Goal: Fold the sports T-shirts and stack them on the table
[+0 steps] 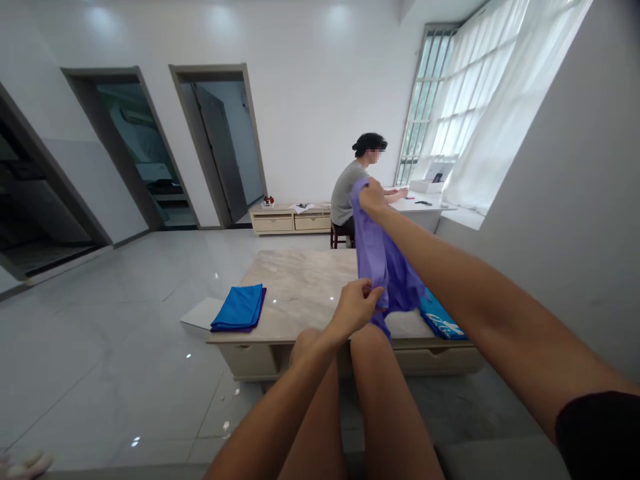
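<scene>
- Above near edge of marble-topped table [310,280], purple cloth [383,257] held up
- Right hand [373,197] clamped on cloth's top, left hand [355,310] clamped lower down, hands apart
- Folded blue towel [239,308] at table's left edge, printed blue item [440,317] at right edge
- Seated person [347,200] farther back

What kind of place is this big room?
It looks like the living room of a home. You can see a stone-topped coffee table with drawers, a low cream cabinet against the wall, and a tall window with thin white curtains.
</scene>
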Demonstrator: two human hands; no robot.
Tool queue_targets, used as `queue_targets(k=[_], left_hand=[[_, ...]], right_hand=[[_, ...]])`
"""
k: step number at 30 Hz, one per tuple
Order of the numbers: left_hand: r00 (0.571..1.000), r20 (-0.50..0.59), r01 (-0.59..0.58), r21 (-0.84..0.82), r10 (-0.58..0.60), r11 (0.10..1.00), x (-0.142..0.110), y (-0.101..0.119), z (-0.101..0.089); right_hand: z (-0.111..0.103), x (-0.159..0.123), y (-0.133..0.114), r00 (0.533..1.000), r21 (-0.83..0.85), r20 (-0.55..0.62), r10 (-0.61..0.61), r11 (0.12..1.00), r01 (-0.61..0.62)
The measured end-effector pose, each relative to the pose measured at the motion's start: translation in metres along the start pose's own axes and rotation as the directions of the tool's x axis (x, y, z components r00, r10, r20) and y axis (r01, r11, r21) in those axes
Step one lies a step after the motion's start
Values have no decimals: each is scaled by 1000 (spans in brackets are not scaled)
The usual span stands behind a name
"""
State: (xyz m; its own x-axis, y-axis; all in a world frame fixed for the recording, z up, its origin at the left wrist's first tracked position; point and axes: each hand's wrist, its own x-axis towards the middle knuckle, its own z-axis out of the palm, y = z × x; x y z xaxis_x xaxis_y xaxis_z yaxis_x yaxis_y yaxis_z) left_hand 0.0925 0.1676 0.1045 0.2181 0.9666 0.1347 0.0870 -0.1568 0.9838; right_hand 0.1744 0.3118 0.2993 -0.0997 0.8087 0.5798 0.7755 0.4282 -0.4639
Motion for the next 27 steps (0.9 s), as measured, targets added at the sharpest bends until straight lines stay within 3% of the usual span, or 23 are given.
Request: queue_targets(k=[1, 2, 3, 5, 6, 7, 10, 12, 14, 18, 20, 23, 27], left_hand=[[1000, -7, -17, -42, 17, 999, 3, 0, 1], [1000, -17, -27, -78, 25, 997, 6, -1, 1], [999, -34, -26, -107, 23, 994, 8, -3, -1], [997, -80, -9, -139, -2, 990, 8, -14, -9], [995, -97, 10, -138, -24, 990, 6, -21, -16], [994, -94, 43, -125, -55, 991, 3, -29, -23], [979, 72, 191, -11, -189, 982, -10, -50, -49], [942, 215, 241, 108, -259, 965, -18, -61, -70], [922, 260, 242, 197, -288, 950, -18, -72, -92], [950, 140, 226, 307, -279, 924, 4, -107, -137], [969, 30, 214, 399, -246, 892, 23, -131, -156], [971, -144, 240, 554, -192, 797, 51, -166, -177], [964, -204, 265, 662, -172, 701, 85, -207, -184]], right_hand=[[18, 13, -15, 999, 44, 27, -23, 999, 21], [37, 21, -29, 989, 130, 130, -76, 990, 59], [57, 25, -39, 938, 280, 314, -150, 958, 59], [93, 23, -47, 753, 491, 584, -303, 871, -30], [107, 19, -43, 659, 540, 664, -353, 836, -96], [119, 13, -34, 596, 549, 712, -371, 823, -144], [137, -9, 29, 522, 467, 794, -311, 861, -198], [139, -28, 90, 513, 339, 834, -202, 922, -188], [137, -51, 155, 534, 138, 844, -44, 981, -137], [134, -109, 260, 610, -278, 743, 275, 956, -92], [137, -135, 292, 618, -348, 707, 344, 930, -120], [152, -161, 321, 639, -387, 661, 393, 909, -158], [190, -169, 348, 691, -387, 603, 398, 904, -183]])
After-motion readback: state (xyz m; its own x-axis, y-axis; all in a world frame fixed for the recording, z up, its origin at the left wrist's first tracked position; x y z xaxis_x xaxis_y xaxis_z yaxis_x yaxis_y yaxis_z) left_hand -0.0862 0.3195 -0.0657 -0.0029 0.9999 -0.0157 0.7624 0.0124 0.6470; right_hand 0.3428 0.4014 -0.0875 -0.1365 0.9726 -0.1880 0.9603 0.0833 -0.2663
